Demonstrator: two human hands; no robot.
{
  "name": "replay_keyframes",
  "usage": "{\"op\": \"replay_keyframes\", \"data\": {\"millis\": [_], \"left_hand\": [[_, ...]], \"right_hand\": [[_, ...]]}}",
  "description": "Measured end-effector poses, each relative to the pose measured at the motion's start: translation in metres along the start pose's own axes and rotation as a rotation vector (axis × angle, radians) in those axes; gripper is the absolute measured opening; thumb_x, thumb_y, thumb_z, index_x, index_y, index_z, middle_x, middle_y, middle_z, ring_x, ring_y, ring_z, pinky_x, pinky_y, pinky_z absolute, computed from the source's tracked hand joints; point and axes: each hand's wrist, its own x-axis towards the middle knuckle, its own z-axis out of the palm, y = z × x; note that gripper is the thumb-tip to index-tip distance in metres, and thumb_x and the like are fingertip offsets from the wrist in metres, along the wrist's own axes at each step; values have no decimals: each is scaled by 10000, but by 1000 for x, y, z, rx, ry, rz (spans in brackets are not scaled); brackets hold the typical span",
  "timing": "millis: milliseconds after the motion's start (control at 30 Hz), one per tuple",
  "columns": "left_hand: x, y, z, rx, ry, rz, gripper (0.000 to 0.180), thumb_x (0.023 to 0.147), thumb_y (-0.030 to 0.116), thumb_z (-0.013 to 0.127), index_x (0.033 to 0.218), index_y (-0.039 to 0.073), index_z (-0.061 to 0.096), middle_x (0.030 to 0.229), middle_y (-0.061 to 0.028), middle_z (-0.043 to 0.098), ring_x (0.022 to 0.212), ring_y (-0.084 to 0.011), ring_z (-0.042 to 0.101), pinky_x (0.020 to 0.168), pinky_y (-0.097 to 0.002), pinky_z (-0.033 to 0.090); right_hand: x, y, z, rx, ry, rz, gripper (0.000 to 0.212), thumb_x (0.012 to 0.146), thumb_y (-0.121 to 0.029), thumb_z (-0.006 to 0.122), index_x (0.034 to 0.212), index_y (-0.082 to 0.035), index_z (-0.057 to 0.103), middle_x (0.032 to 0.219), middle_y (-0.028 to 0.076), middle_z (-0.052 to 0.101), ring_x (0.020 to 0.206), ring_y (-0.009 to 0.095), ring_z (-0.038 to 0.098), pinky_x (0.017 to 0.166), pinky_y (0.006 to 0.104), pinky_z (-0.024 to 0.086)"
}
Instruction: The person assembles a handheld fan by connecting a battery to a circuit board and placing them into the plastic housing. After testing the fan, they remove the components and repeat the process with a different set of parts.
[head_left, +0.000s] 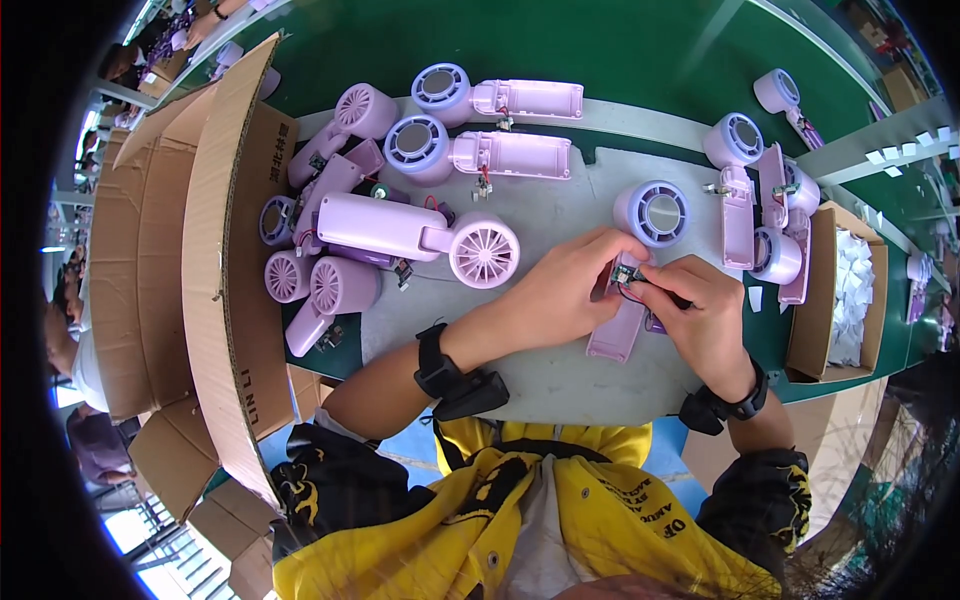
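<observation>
A handheld fan (655,213) lies on the grey mat in front of me, its round purple head pointing away and its pale pink handle uncovered. My left hand (572,282) is closed round the handle near the head. With thumb and fingers my right hand (708,312) pinches a small green circuit board (626,274) over the handle's upper part. Red wire shows beside the board. Below the hands the lower handle shell (614,336) sticks out, with a purple part next to it partly hidden by my right hand. Where the board meets the handle, fingers cover the detail.
Several more fans, including one closed fan (400,228), lie left and behind. Others with open handles (737,215) rest at right. A cardboard carton (225,250) stands at far left. At right, a small box (812,330) holds white paper pieces (852,290).
</observation>
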Motion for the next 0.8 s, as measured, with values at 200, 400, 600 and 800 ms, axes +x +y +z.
{"op": "replay_keyframes", "data": {"millis": [200, 400, 600, 800], "left_hand": [[1, -2, 0, -20, 17, 15, 386, 749, -46, 643, 1111, 45, 545, 984, -138, 597, 812, -294, 609, 695, -373, 490], [0, -3, 0, 16, 0, -7, 419, 754, -28, 659, 1151, 56, 556, 1008, -98, 613, 782, -221, 589, 696, -328, 498], [0, -6, 1, 51, 7, 11, 441, 751, -22, 659, 1172, 63, 564, 988, -80, 610, 757, -189, 573, 686, -308, 496], [2, 0, 0, 22, -2, -8, 409, 743, -52, 637, 1129, 50, 549, 980, -128, 601, 810, -284, 598, 696, -366, 488]], "right_hand": [[-1, -3, -1, -58, 11, -33, 234, 732, -35, 809, 955, -10, 741, 817, 103, 687, 630, 180, 647, 553, 266, 504], [-1, -5, -1, -98, 0, -56, 246, 733, -36, 807, 968, -12, 739, 827, 105, 686, 633, 188, 648, 559, 272, 510], [-1, -6, -1, -91, -5, -70, 248, 734, -31, 803, 972, -8, 737, 834, 108, 687, 638, 190, 649, 562, 269, 512], [-1, -7, -1, -65, -4, -7, 241, 738, -17, 793, 971, 1, 734, 836, 112, 687, 642, 186, 650, 560, 266, 509]]}}
